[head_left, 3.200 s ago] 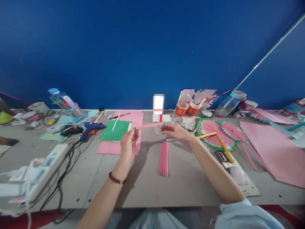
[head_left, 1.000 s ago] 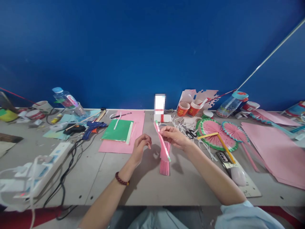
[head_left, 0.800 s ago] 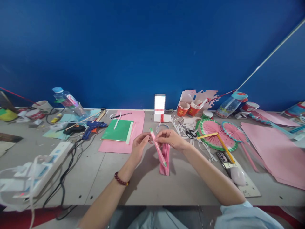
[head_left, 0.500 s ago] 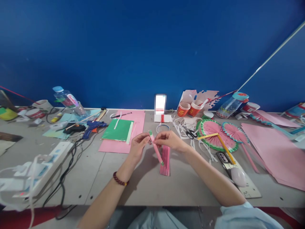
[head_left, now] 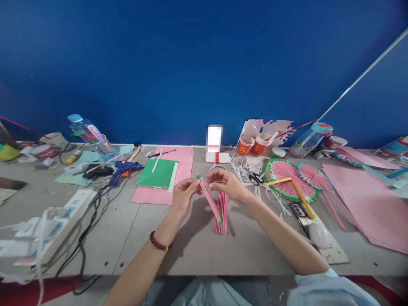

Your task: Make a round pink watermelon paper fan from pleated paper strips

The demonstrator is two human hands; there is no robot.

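A narrow folded pink paper strip with green ends (head_left: 211, 199) slants down over the table. Near its upper end, my left hand (head_left: 185, 193) pinches it between thumb and fingers. My right hand (head_left: 227, 185) is just to the right of the strip, fingers curled but apart, with nothing seen in it. Beneath, partly covered by the strip and my right hand, a pleated pink paper (head_left: 222, 227) lies on the table.
On the left are a green paper stack (head_left: 156, 174), a blue glue gun (head_left: 123, 170) and a white power strip (head_left: 68, 225). To the right lie scissors (head_left: 255, 179), a watermelon paper fan (head_left: 277, 170), a phone (head_left: 298, 209) and a white mouse (head_left: 318, 236). Red paper cups (head_left: 245, 145) stand behind.
My right fingers have let go of the strip and spread apart. The strip's lower end has swung slightly right and down, still in my left hand.
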